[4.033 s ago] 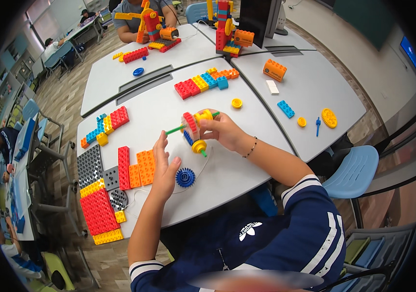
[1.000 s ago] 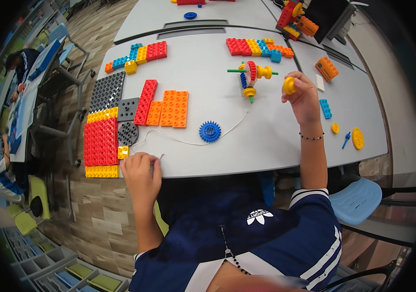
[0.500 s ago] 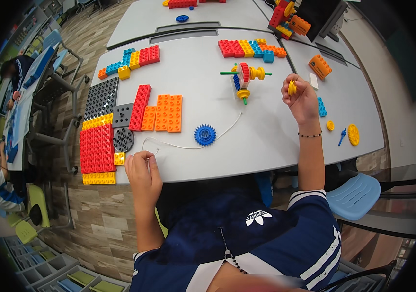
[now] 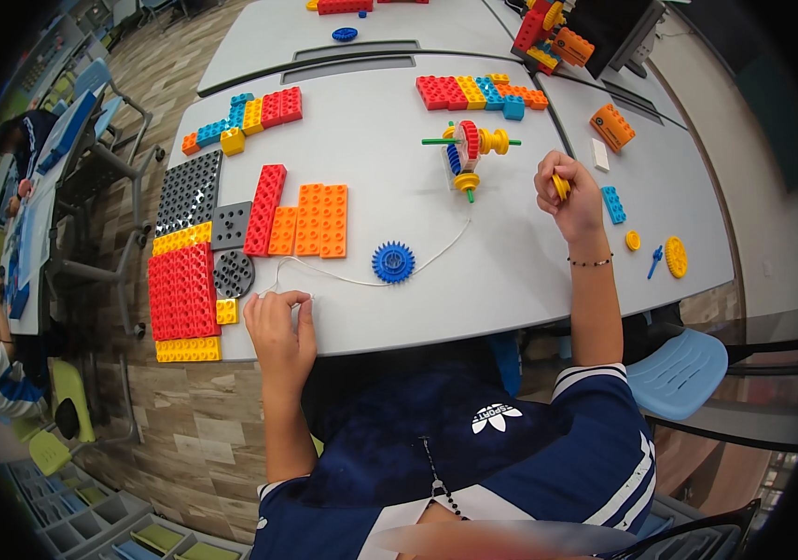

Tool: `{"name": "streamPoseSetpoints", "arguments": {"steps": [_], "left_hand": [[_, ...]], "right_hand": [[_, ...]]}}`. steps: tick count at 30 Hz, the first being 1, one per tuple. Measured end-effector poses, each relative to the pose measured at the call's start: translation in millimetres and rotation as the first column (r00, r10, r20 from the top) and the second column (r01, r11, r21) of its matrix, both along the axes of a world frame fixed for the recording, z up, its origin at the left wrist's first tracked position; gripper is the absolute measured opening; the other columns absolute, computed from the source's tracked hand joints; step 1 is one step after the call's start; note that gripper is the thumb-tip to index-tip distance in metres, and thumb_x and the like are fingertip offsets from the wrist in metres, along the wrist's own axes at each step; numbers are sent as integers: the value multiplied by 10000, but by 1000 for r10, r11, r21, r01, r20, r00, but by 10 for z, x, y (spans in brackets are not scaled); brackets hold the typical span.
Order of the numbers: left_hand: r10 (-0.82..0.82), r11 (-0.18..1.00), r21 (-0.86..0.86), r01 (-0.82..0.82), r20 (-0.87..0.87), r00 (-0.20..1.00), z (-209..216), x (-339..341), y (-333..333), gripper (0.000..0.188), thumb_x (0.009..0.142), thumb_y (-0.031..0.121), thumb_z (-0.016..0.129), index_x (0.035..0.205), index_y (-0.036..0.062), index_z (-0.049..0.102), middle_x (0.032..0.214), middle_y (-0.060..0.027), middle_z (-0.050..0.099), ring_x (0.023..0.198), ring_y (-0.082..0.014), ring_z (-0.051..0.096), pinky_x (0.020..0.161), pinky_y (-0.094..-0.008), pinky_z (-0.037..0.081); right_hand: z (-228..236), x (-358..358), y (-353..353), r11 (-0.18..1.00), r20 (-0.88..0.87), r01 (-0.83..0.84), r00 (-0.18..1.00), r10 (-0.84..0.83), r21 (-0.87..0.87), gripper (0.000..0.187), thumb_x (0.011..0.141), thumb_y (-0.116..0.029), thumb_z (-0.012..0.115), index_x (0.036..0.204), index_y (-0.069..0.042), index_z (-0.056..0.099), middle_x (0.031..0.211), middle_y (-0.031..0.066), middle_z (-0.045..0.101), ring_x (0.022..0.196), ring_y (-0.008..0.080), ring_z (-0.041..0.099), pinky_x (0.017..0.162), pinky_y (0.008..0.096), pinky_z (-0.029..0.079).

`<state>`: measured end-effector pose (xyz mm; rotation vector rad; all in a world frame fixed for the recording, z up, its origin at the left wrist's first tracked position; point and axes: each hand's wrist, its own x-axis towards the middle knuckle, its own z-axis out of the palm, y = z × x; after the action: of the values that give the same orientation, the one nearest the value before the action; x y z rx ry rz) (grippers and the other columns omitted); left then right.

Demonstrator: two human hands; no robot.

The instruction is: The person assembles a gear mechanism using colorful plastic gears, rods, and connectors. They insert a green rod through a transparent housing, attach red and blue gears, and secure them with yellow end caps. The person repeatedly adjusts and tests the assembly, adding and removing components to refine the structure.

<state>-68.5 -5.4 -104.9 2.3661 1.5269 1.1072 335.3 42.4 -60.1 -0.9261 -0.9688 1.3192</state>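
My right hand (image 4: 570, 201) is raised over the table's right part, its fingers closed round a small yellow pulley wheel (image 4: 560, 186). Near the front edge, my left hand (image 4: 281, 334) is closed at the end of a thin white string (image 4: 343, 279); its fingertips partly hide that end. The string runs past a blue gear (image 4: 393, 262) toward a built piece (image 4: 466, 149) with a red gear, yellow pulleys and green axles. Close to my left hand lie a small yellow brick (image 4: 227, 311) and a round dark grey plate (image 4: 233, 274).
Left on the table (image 4: 473, 299) are a red brick block (image 4: 180, 294), a dark grey plate (image 4: 188, 191) and orange bricks (image 4: 333, 220). Brick rows lie farther back. At right are a blue brick (image 4: 613, 204), a yellow wheel (image 4: 676, 257) and an orange block (image 4: 612, 128). People sit at another table leftward.
My left hand has shifted slightly right, and the string's end beside it has a different bend. My right hand has turned a little with the yellow pulley wheel.
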Motion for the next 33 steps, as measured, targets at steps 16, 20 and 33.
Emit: {"name": "streamPoseSetpoints", "arguments": {"steps": [16,20,33], "left_hand": [[-22,1000,-3,23,67,998,-63,-40,-3,205,753,142,731,777,83,536,714,-25,524,714,-219,511,942,-435,327],[-23,1000,0,23,48,999,-70,-39,-7,209,751,157,737,767,89,541,697,-19,506,685,-208,493,938,-428,325],[-14,999,-33,14,6,1000,-41,1,-11,131,766,147,699,788,100,580,667,-10,465,632,-187,451,940,-414,319]], "right_hand": [[-2,-666,-83,985,932,-175,360,50,15,168,812,-205,655,871,-50,631,730,65,608,644,141,541,618,259,430],[25,-813,-136,936,959,-344,281,31,70,162,796,-203,663,901,-81,640,785,93,655,682,214,616,642,300,476],[-46,-829,-141,928,959,-364,282,23,85,153,787,-171,659,912,-85,653,816,92,670,734,230,640,670,323,496]]}}
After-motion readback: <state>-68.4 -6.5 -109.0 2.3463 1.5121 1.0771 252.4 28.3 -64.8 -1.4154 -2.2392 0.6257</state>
